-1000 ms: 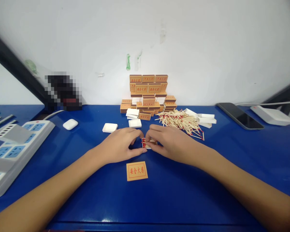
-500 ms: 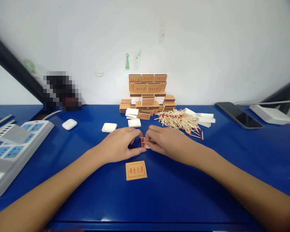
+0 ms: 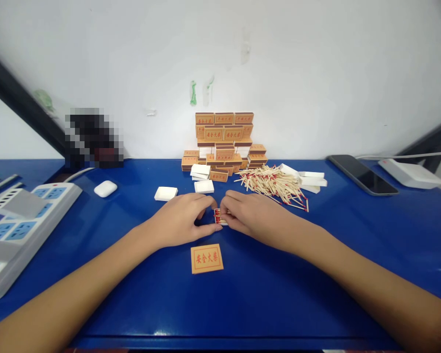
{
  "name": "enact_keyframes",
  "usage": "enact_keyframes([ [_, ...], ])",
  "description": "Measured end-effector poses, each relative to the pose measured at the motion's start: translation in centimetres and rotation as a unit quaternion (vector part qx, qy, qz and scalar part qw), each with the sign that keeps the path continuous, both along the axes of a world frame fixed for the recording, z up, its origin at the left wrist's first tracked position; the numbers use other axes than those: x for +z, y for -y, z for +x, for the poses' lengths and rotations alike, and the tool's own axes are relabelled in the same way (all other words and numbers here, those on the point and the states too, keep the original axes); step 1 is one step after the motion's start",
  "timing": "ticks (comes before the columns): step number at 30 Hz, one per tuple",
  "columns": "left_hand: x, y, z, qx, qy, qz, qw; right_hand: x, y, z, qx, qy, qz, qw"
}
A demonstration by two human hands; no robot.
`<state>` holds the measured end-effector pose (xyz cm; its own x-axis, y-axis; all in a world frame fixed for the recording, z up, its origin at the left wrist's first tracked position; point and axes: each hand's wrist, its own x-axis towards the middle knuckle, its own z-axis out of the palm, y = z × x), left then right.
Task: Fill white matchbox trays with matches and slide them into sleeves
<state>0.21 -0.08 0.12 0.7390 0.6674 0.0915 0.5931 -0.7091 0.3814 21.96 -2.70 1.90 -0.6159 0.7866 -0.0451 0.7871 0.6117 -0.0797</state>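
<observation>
And here we are, both hands over one small tray (image 3: 225, 224) of matches (image 3: 218, 216), right there between them on the worktop (image 3: 242, 304)! Our left hand (image 3: 178, 220) curls round the tray's left end, thumb at the near edge, forefinger by the far one, fingers closed lightly about it, probably to stop it sliding. Our right hand (image 3: 259, 215) arches over the tray's other end, fingertips bunched low and close together; whether they pinch a match or only press, we cannot tell. Look at those red heads showing at the tray's left end: the sticks seem laid lengthwise, which suits that narrow shape! Nearer us than the tray lies an orange cover (image 3: 207, 259), printed side up, perhaps parked there to leave both palms room. Beyond the tray and to its right spreads the loose match pile (image 3: 275, 184), handily on the right hand's side. More white trays (image 3: 166, 194) sit beyond and left of our tray, and farthest beyond it rise the stacked matchboxes (image 3: 223, 133), close to the wall (image 3: 297, 83), perhaps for support
</observation>
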Motion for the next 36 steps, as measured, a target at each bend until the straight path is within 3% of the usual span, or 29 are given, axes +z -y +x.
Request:
enact_keyframes([
  [7,-0.2,-0.1,-0.1,0.002,0.002,0.002,1.0,-0.3,-0.2,0.7,0.014,-0.044,0.012,0.999],
  [14,-0.2,-0.1,-0.1,0.002,0.002,0.002,1.0,0.4,0.0,0.4,0.001,0.003,-0.017,1.0],
  [21,-0.1,0.0,-0.2,0.0,0.001,0.005,1.0,0.2,0.0,0.2,0.003,0.028,0.005,1.0],
  [30,-0.1,-0.1,-0.1,-0.001,0.007,0.006,1.0,-0.6,-0.2,0.6,0.025,-0.049,0.026,0.998],
  [36,0.0,0.0,-0.1,-0.003,0.008,0.002,1.0,-0.7,-0.2,0.7,0.032,-0.045,0.032,0.998],
])
